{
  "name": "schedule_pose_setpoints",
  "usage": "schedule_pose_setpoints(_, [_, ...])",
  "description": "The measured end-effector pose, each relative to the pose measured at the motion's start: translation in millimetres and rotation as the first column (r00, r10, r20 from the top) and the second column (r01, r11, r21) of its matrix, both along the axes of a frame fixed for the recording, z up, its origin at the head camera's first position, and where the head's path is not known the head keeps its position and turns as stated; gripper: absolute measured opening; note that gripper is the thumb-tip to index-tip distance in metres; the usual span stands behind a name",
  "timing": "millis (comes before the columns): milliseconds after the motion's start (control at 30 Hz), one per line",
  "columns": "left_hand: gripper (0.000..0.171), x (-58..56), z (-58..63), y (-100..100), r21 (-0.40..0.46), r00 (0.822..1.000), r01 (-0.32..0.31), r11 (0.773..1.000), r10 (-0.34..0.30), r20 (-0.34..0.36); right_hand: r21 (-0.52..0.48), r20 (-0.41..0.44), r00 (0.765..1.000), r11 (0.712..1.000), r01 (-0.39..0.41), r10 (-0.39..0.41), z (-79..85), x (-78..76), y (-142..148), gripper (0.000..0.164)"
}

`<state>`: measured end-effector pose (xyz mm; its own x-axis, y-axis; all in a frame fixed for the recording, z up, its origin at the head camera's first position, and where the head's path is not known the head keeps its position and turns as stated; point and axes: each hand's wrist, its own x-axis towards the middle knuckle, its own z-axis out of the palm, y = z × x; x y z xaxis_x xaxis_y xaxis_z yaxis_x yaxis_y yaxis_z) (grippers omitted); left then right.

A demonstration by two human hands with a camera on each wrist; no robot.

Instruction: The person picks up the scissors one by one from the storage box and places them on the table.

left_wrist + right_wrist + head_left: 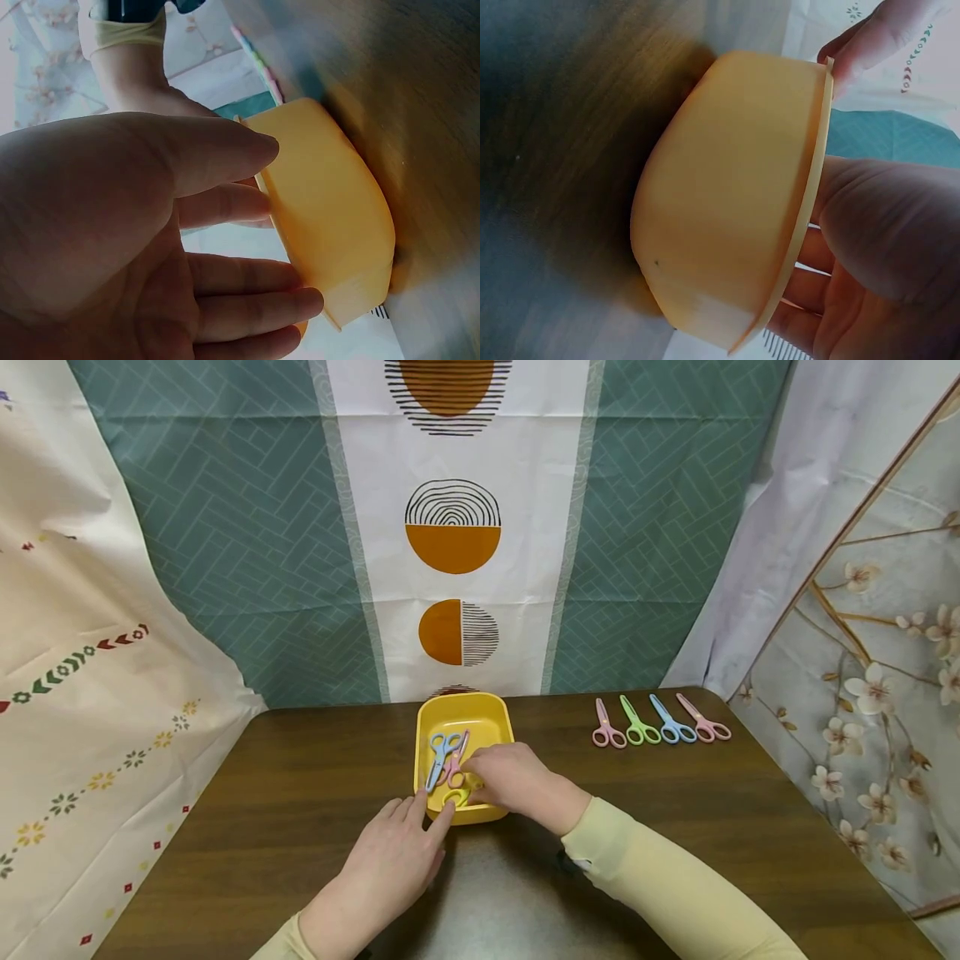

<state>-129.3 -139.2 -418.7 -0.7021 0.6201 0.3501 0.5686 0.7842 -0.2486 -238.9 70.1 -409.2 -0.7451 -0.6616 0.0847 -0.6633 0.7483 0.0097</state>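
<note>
Just before the near left corner of the yellow bin (474, 816), the left hand (397, 843) lies with its fingers straight and spread, their tips touching the bin's rim and wall. The right hand (513, 777) comes in over the bin's right side, its fingers dipping inside; the back of the hand hides their tips in the head view and the wall hides them in the right wrist view, so I cannot tell whether they pinch anything. Inside the bin, yellow scissors (464, 794) lie nearest its front wall, partly covered by that hand. Beyond them, along the bin's left side, blue scissors (436, 770) rest beside and partly over pink scissors (455, 762). Well to the bin's right, on the brown tabletop (337, 768), four more scissors (630, 710) form a row, pink, green, blue and pink, blades pointing away. Behind the bin hangs a green-and-white cloth (525, 568)
</note>
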Motion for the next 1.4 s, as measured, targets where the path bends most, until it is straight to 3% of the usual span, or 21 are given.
schedule_pose_setpoints(300, [0.055,0.4,2.3,0,-0.010,0.999,-0.023,1.000,0.023,0.041,0.081,0.049,0.998,0.996,-0.033,0.029,2.2,-6.5,-3,0.033])
schedule_pose_setpoints(467, [0.055,0.5,1.2,0,-0.006,0.999,-0.018,1.000,0.018,0.030,0.105,0.060,0.997,0.993,-0.055,0.049,1.1,-9.2,-5,0.028])
schedule_pose_setpoints(1400, [0.056,0.8,1.9,1,-0.010,0.998,-0.027,1.000,0.027,0.052,0.205,0.067,0.997,0.978,-0.039,0.025,-2.4,-12.8,-16,0.013])
